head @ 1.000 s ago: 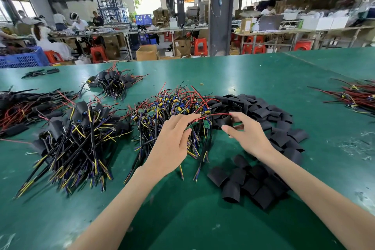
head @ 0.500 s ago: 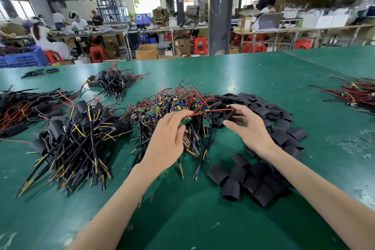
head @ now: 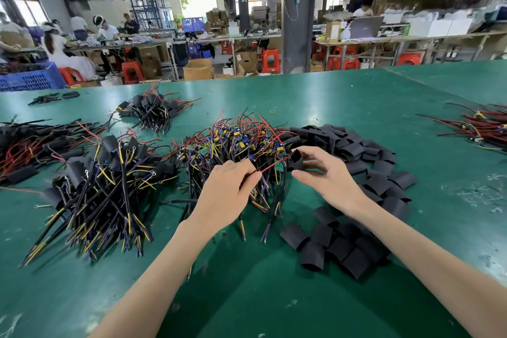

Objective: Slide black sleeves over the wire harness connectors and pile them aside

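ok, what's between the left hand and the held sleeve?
Head view: a red wire, pinched by the left hand, runs toward the black sleeve in the right hand.

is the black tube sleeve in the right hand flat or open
Open: the black tube sleeve in the right hand shows a hollow mouth.

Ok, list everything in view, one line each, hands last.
table: one, green, under everything
bare harnesses: one pile, multicoloured, centre
sleeved harnesses: two piles, black and yellow, left and further back
mixed heap: one, red and black, far left
wire bundle: one, red, far right
loose sleeves: many, black, right of centre
held sleeve: one, black, at the centre pile's right edge
crate: one, blue, background left
stools: several, red, background
left hand: pinches red wire
right hand: pinches held sleeve
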Demonstrator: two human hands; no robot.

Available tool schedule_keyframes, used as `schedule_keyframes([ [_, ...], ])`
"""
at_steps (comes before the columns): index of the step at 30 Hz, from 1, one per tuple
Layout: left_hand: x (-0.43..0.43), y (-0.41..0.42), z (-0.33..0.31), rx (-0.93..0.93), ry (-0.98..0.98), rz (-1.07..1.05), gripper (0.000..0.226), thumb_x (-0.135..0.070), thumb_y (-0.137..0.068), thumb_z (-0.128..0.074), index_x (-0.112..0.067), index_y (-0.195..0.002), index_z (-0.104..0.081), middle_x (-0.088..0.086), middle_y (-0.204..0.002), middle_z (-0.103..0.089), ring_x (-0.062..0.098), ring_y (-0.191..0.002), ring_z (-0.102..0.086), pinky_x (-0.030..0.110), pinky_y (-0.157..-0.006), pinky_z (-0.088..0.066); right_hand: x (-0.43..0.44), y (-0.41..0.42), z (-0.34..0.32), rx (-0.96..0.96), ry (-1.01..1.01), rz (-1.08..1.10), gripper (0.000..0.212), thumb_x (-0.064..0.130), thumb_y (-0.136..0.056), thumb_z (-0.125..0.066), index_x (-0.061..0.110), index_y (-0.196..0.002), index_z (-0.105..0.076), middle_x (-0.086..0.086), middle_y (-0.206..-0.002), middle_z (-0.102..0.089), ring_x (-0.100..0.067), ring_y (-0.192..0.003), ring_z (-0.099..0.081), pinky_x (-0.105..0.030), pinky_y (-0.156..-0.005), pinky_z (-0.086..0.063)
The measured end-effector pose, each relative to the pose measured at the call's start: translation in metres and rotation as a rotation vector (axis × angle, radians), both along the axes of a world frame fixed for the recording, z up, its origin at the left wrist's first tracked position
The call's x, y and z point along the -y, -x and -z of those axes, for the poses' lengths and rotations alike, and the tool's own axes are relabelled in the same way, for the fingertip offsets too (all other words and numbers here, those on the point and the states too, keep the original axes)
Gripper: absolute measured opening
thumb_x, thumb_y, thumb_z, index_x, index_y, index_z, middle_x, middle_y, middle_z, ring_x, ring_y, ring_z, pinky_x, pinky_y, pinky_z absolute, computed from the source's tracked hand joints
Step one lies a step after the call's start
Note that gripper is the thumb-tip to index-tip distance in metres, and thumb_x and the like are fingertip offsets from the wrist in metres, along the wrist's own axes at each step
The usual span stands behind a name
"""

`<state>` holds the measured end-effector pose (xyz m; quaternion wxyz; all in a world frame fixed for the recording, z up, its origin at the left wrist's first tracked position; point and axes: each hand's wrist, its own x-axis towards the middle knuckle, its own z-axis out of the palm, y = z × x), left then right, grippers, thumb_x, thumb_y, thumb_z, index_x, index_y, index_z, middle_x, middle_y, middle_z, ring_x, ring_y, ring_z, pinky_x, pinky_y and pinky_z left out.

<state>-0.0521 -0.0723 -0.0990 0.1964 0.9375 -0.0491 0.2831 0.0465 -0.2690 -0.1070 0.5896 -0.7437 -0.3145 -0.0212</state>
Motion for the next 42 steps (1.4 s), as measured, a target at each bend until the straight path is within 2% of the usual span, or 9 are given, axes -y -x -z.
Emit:
schedule_keyframes([
  [5, 0.005, -0.003, 0.001, -0.158, 0.147, 0.086, 0.026, -0.007, -0.097, -0.042, -0.013, -0.116, -0.058, -0.009, -0.085, -0.063, 0.011, -0.076, -0.056, 0.028, -0.078, -0.044, -0.002, 0.007, 0.002, 0.075, 0.072, -0.023, 0.041, 0.004, -0.079, -0.072, 0.02, -0.115, -0.061, 0.0, -0.103, -0.067, -0.007, -0.091, -0.061, -0.011, -0.085, -0.045],
  [9, 0.008, -0.003, -0.003, -0.111, 0.335, -0.021, 0.035, -0.028, -0.1, -0.04, -0.005, -0.101, -0.067, 0.009, -0.099, -0.066, 0.019, -0.091, -0.058, 0.027, -0.084, -0.039, -0.004, 0.01, 0.0, 0.12, 0.09, 0.024, 0.04, 0.002, -0.078, -0.072, 0.014, -0.115, -0.062, 0.002, -0.101, -0.066, 0.008, -0.08, -0.058, -0.002, -0.077, -0.039],
  [11, 0.006, -0.002, -0.006, -0.084, 0.436, -0.055, 0.041, -0.033, -0.1, -0.036, -0.011, -0.095, -0.071, 0.003, -0.096, -0.066, 0.013, -0.09, -0.058, 0.02, -0.082, -0.037, -0.003, 0.008, 0.0, 0.124, 0.095, 0.074, 0.039, 0.002, -0.077, -0.072, 0.013, -0.114, -0.062, 0.006, -0.096, -0.065, 0.013, -0.078, -0.057, 0.001, -0.074, -0.038],
  [15, 0.006, 0.002, -0.01, -0.048, 0.512, 0.004, 0.033, -0.023, -0.101, -0.04, -0.017, -0.093, -0.071, -0.013, -0.056, -0.048, 0.005, -0.051, -0.037, 0.015, -0.053, -0.027, -0.001, 0.005, 0.0, 0.11, 0.126, 0.125, 0.038, 0.004, -0.077, -0.073, 0.013, -0.113, -0.062, 0.013, -0.087, -0.061, 0.011, -0.077, -0.056, 0.002, -0.069, -0.038],
  [19, 0.008, 0.004, -0.01, -0.044, 0.503, 0.086, 0.028, -0.02, -0.1, -0.044, -0.017, -0.089, -0.069, -0.011, -0.043, -0.033, 0.008, -0.043, -0.025, 0.017, -0.045, -0.02, 0.0, 0.006, -0.001, 0.121, 0.146, 0.116, 0.039, 0.006, -0.077, -0.074, 0.014, -0.114, -0.062, 0.012, -0.089, -0.061, -0.005, -0.082, -0.06, 0.0, -0.075, -0.039],
  [27, 0.009, 0.005, -0.008, -0.089, 0.445, 0.159, 0.026, -0.021, -0.099, -0.045, -0.018, -0.089, -0.069, -0.009, -0.046, -0.032, 0.007, -0.044, -0.024, 0.021, -0.047, -0.02, 0.001, 0.009, -0.003, 0.127, 0.142, 0.041, 0.041, 0.009, -0.077, -0.075, 0.021, -0.114, -0.063, 0.01, -0.098, -0.065, -0.001, -0.087, -0.061, -0.001, -0.078, -0.038],
  [33, 0.007, 0.004, -0.003, -0.108, 0.385, 0.182, 0.025, -0.019, -0.098, -0.047, -0.018, -0.088, -0.07, -0.011, -0.048, -0.038, 0.007, -0.043, -0.028, 0.016, -0.046, -0.02, 0.0, 0.007, -0.003, 0.166, 0.123, 0.039, 0.043, 0.01, -0.075, -0.076, 0.023, -0.114, -0.063, 0.009, -0.101, -0.066, -0.002, -0.087, -0.061, -0.007, -0.084, -0.042],
  [38, 0.006, 0.002, -0.003, -0.056, 0.257, 0.166, 0.022, -0.015, -0.097, -0.051, -0.017, -0.091, -0.072, -0.01, -0.072, -0.057, 0.007, -0.051, -0.039, 0.014, -0.054, -0.025, 0.0, 0.005, 0.0, 0.217, 0.114, 0.037, 0.046, 0.005, -0.074, -0.076, 0.024, -0.114, -0.063, 0.016, -0.103, -0.064, -0.008, -0.088, -0.063, -0.012, -0.087, -0.046],
  [42, 0.006, 0.003, -0.005, -0.027, 0.137, 0.151, 0.021, -0.017, -0.097, -0.052, -0.017, -0.092, -0.072, -0.007, -0.073, -0.057, 0.01, -0.052, -0.041, 0.015, -0.056, -0.028, 0.001, 0.003, 0.001, 0.235, 0.131, 0.044, 0.046, 0.008, -0.074, -0.076, 0.027, -0.114, -0.063, 0.019, -0.102, -0.063, -0.007, -0.088, -0.062, -0.018, -0.089, -0.048],
])
